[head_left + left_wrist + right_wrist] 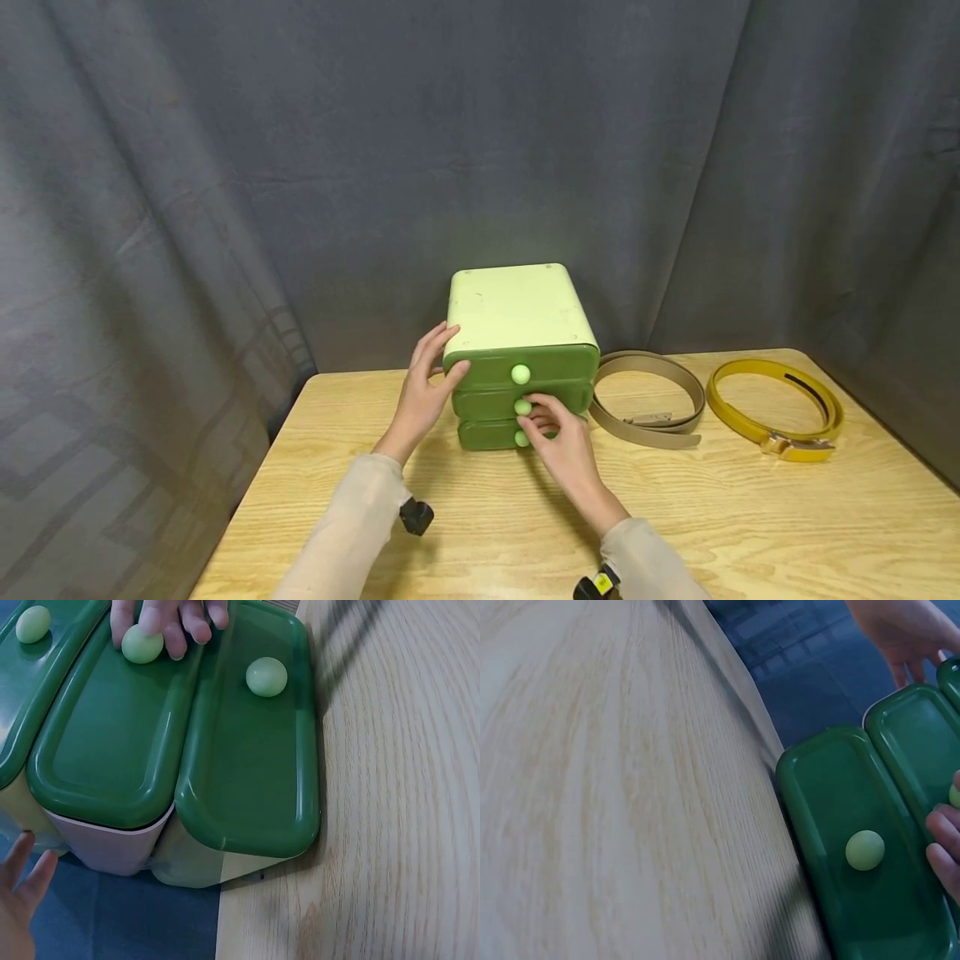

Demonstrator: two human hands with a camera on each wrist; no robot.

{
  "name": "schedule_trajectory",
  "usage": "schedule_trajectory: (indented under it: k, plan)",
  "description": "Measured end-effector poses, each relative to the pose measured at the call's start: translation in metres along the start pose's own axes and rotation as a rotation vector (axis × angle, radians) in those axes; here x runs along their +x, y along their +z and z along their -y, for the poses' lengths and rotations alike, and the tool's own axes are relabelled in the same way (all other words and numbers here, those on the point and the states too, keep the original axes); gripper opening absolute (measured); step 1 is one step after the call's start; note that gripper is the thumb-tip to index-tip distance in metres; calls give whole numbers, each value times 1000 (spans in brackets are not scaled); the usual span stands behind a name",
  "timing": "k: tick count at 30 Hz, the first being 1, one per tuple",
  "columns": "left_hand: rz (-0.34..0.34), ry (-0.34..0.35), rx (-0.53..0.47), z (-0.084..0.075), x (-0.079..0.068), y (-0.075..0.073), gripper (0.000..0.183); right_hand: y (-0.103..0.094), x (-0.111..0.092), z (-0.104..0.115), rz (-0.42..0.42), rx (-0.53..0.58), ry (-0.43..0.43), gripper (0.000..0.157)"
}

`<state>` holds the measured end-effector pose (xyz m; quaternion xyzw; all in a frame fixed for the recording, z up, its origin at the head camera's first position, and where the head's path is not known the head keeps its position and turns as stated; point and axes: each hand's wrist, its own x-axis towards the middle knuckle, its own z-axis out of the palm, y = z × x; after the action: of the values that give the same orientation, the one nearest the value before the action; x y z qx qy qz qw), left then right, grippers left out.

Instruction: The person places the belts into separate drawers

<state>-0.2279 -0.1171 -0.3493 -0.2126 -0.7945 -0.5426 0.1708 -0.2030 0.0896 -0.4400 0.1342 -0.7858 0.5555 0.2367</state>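
Observation:
A small three-drawer cabinet with a pale green top and dark green drawer fronts stands on the table. My right hand pinches the round light green knob of the middle drawer between thumb and fingers. In the left wrist view that drawer stands slightly out, a strip of its pinkish side showing. My left hand rests against the cabinet's left side, fingers extended near the top edge and thumb by the top drawer's front. What the drawers contain is hidden.
To the cabinet's right lie a coiled taupe belt and, farther right, a coiled mustard-yellow belt with a gold-toned buckle. The wooden table ends at its left edge and back; a grey curtain hangs behind.

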Motion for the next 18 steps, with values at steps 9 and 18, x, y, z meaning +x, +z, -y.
schedule_trajectory:
  k: [9,18]
  plan:
    - [-35,-21,-20,-1,0,2,50,4,4,0,-37,-1,0,26]
    - [-53,-20,-11,-5,1,4,49,4,2,2,-40,11,10,24]
